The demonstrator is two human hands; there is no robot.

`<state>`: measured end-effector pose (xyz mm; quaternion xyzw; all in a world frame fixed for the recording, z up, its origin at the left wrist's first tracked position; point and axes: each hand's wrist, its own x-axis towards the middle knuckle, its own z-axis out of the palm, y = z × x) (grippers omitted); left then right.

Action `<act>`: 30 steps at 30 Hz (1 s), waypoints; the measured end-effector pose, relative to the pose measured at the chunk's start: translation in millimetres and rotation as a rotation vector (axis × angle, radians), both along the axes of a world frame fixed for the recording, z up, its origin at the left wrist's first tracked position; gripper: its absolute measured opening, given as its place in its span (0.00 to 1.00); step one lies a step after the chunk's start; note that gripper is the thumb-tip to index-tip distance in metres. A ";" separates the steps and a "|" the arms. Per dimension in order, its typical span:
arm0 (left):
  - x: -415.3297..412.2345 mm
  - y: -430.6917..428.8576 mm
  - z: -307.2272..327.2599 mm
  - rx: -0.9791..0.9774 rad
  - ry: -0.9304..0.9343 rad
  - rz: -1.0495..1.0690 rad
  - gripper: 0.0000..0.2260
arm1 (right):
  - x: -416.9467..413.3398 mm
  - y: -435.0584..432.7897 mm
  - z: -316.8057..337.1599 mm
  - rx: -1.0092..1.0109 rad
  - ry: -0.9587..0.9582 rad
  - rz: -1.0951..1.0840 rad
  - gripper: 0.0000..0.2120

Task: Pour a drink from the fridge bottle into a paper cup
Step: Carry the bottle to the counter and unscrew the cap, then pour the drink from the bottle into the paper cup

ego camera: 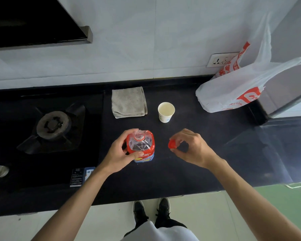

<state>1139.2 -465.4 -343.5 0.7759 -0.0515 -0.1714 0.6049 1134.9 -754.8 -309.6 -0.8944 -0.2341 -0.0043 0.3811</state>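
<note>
**A:** From the head view, which step is this?

**B:** Uncapping looks done. The bottle [142,145] stands upright on the dark counter [198,164] with its mouth bare. The left hand [120,153] is wrapped round its shoulder, thumb on the near side and fingers on the far side. The right hand [192,148] is off to the right, apart from the bottle, pinching the red cap [172,144] between thumb and fingertips.

**A:** And the paper cup [166,112]?

**B:** It's upright on the counter beyond the bottle and a little to the right, well clear of both hands. A folded cloth [129,102] lies just to its left and a plastic bag [233,91] to its right. The inside is pale, and I can't tell whether anything is in it.

**A:** So what does the next move need?

**B:** I'd say the cap gets set down or kept out of the way. Then the bottle has to be lifted, carried to the cup and tipped slowly, mouth over the rim. The cup is light, so a steadying hand might help.
</note>
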 end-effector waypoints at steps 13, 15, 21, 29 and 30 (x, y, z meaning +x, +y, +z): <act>-3.1 -6.1 5.3 0.037 0.013 0.019 0.35 | -23.9 -60.9 -97.1 -0.129 0.122 -0.114 0.05; -2.9 -7.1 6.4 0.038 0.014 0.023 0.35 | -26.5 -66.0 -104.4 -0.138 0.120 -0.130 0.06; -4.0 -8.3 7.3 0.033 0.029 0.036 0.35 | -33.9 -72.0 -115.8 -0.143 0.110 -0.190 0.13; -3.5 -8.9 7.9 0.031 0.039 0.036 0.35 | -39.5 -80.3 -127.7 -0.222 0.094 -0.182 0.24; -3.6 -8.8 7.9 0.032 0.039 0.037 0.35 | -40.6 -80.2 -128.3 -0.233 0.089 -0.182 0.24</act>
